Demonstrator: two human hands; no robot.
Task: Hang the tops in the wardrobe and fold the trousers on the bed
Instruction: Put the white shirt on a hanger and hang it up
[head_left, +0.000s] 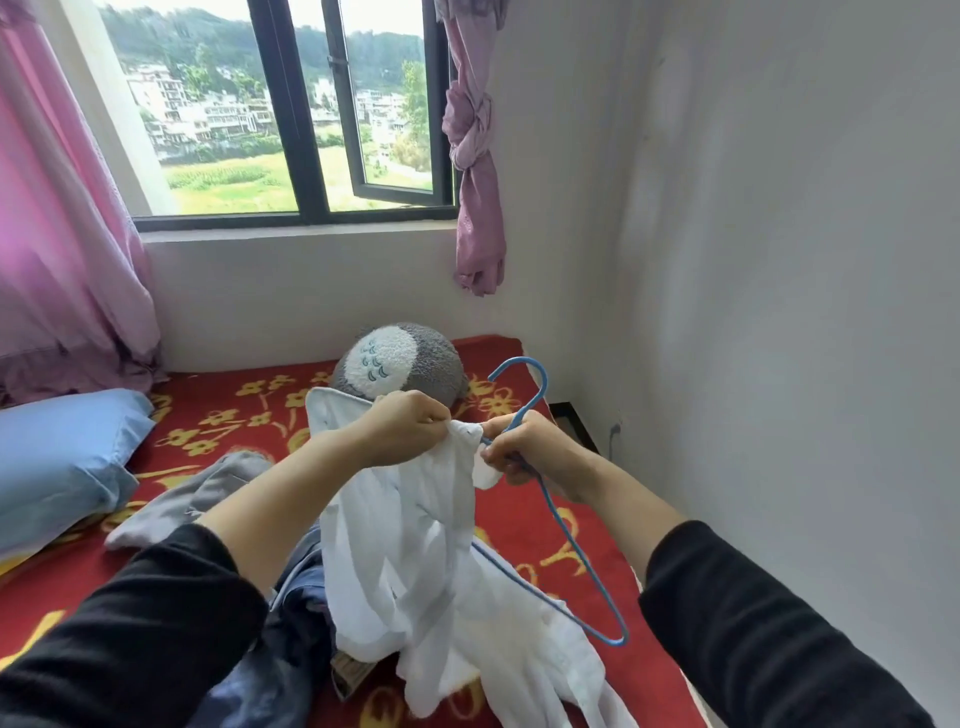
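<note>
While my left hand pinches the white top | right hand grips blue hanger | over bed

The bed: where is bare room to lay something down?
Bare red cover lies between the blue pillow and the plush toy, and in a strip along the right wall past the blue hanger. The middle is crowded: grey garment, dark clothes, white top.
</note>
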